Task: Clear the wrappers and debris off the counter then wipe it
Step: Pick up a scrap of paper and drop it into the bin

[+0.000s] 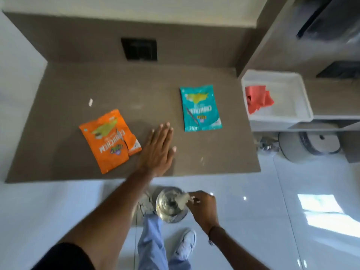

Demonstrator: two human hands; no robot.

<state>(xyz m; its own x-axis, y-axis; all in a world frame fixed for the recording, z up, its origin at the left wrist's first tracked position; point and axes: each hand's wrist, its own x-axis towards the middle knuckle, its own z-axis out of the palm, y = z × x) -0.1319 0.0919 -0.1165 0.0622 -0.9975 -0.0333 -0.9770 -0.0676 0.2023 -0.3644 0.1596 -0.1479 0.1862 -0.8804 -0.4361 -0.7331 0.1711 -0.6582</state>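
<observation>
An orange snack wrapper (111,140) lies on the brown counter (64,98) at the left, and a teal wrapper (200,108) lies further right. Small white scraps sit at the back left (90,102) and near the front edge (202,160). My left hand (158,149) rests flat between the wrappers, fingers spread, holding nothing. Below the counter's front edge, my right hand (203,208) pinches a pale crumpled scrap (184,198) over the rim of a small round bin (171,205) with a clear liner.
A white tray (292,115) to the right of the counter holds a red cloth (258,100). A dark socket plate (139,48) sits in the back wall. A round grey appliance (309,147) stands on the glossy white floor, with my legs beside the bin.
</observation>
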